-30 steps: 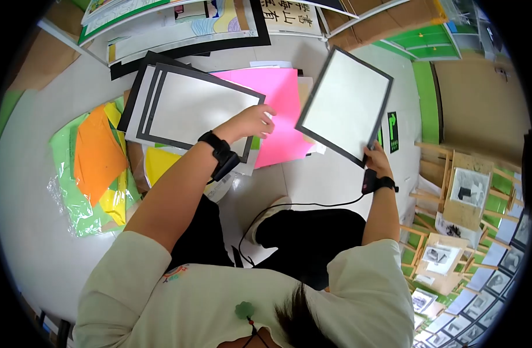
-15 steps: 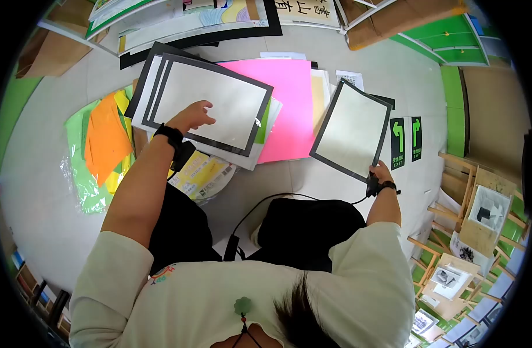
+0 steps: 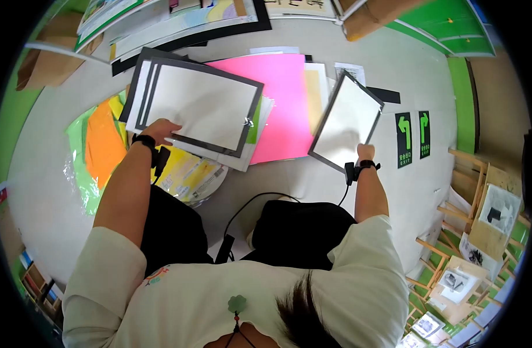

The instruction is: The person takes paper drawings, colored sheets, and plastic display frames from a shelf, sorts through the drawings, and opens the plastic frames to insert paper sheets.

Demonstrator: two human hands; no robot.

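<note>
Two hands, at least two dark-bordered panels, two exit signs

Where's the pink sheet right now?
The pink sheet sits upper-middle in the head view, partly under the left dark-bordered panel and left of the similar panel held by the right hand.

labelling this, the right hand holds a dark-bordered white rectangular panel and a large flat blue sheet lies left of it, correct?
Wrong colour: the head view shows the large flat sheet is pink, not blue. The right hand does hold the dark-bordered white rectangular panel, and the sheet lies left of it.
</note>
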